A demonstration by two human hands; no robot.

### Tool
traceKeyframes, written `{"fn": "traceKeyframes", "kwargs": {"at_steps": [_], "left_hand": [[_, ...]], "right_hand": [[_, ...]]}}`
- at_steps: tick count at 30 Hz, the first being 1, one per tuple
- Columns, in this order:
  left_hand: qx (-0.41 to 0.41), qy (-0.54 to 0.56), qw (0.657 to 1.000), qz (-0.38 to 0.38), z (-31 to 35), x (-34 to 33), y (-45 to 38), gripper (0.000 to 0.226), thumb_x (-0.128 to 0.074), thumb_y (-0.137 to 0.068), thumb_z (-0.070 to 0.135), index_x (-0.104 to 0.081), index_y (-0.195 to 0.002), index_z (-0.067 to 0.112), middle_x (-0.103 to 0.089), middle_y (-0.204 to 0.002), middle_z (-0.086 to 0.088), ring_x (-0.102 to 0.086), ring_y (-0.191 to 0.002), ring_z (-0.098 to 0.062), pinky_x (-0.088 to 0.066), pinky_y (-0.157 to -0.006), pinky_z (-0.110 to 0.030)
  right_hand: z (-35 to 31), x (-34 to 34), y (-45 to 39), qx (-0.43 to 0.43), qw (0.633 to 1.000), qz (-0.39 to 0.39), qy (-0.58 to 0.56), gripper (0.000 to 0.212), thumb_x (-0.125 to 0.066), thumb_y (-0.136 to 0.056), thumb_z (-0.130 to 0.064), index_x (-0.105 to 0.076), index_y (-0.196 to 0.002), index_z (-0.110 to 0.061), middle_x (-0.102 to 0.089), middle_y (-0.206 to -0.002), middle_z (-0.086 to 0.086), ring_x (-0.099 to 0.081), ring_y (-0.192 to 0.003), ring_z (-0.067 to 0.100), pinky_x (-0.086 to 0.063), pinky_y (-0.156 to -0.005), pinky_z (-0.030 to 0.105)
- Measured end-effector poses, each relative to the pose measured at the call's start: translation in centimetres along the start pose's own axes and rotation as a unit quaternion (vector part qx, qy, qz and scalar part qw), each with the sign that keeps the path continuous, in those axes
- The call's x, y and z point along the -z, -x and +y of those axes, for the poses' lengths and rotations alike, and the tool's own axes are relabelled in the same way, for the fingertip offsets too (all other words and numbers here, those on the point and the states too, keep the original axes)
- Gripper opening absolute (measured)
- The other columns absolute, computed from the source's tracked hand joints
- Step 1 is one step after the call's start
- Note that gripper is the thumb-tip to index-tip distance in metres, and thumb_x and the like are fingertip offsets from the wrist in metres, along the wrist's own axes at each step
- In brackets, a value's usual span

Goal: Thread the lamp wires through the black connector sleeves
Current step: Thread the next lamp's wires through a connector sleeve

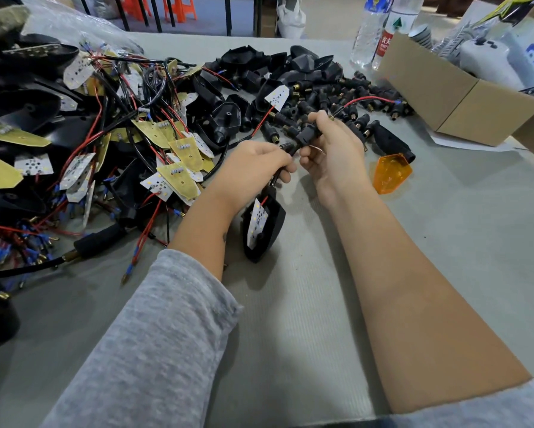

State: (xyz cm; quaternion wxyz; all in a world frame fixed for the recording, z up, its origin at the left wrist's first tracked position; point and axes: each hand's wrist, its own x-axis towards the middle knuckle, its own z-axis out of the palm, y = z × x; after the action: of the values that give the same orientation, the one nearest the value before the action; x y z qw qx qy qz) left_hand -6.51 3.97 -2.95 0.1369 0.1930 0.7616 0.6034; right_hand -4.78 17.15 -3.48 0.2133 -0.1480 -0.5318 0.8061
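Nearest you: black lamp housing [270,239] with its white LED board [257,222] hangs just under your left wrist, nose down near the grey table [321,319]. I can't tell if it touches the table.

Your left hand [253,163] is clenched around the housing's black lead [275,177], feeding it up toward the ribbed end of the connector sleeve [304,138]. Your right hand [333,149] has the sleeve pinched between thumb and fingers, tilted, with its far end up by your thumb. A red wire [369,99] with a blue terminal runs out from that far end toward the cardboard box [463,103], so it looks like the wire is already partly through.

For this step:
- Keep sleeve and lead in one straight line; a bend at the ribbed mouth will likely jam it.
- Push in short strokes from the left and grip close to the mouth so the lead doesn't buckle.
- Pull gently on the red end with your right fingertips; don't yank the terminal.
- Support the housing so its weight doesn't drag on the board's joints.

Beside your right hand: an orange lens [391,174]. Beyond: a heap of loose sleeves [352,100]. Far left: a tangle of wired boards and housings [105,128].
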Motion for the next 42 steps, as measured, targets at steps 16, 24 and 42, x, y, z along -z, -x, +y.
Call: {"fn": "traceKeyframes", "kwargs": {"at_steps": [16,24,42], "left_hand": [[-0.018,0.009,1.000,0.017,-0.67,0.26,-0.46,0.019,-0.059,-0.082,0.020,-0.074,-0.084,0.008,-0.071,-0.074,0.005,-0.058,-0.078,-0.014,-0.047,-0.075,-0.021],[-0.030,-0.040,0.998,0.047,-0.78,0.24,-0.39,0.017,-0.064,-0.085,0.015,-0.074,-0.072,0.020,-0.070,-0.085,-0.018,-0.052,-0.071,-0.018,-0.043,-0.071,-0.029],[-0.048,-0.062,0.995,0.063,-0.85,0.12,-0.43,0.010,-0.065,-0.089,0.015,-0.072,-0.082,0.016,-0.062,-0.075,-0.003,-0.050,-0.063,-0.009,-0.039,-0.055,-0.014]], "right_hand": [[-0.55,-0.17,0.53,0.010,0.999,0.004,-0.039,0.010,-0.054,-0.100,-0.022,-0.058,-0.103,-0.014,-0.059,-0.078,0.005,-0.057,-0.058,0.015,-0.049,-0.057,0.025],[-0.28,-0.46,0.79,0.017,0.996,-0.050,0.072,0.007,-0.056,-0.096,-0.014,-0.060,-0.090,-0.014,-0.064,-0.079,0.012,-0.056,-0.053,0.016,-0.041,-0.055,0.025],[-0.04,-0.47,0.66,0.023,0.994,-0.042,0.095,0.012,-0.060,-0.092,-0.017,-0.061,-0.080,-0.020,-0.065,-0.064,0.000,-0.047,-0.046,0.010,-0.037,-0.051,0.022]]}}
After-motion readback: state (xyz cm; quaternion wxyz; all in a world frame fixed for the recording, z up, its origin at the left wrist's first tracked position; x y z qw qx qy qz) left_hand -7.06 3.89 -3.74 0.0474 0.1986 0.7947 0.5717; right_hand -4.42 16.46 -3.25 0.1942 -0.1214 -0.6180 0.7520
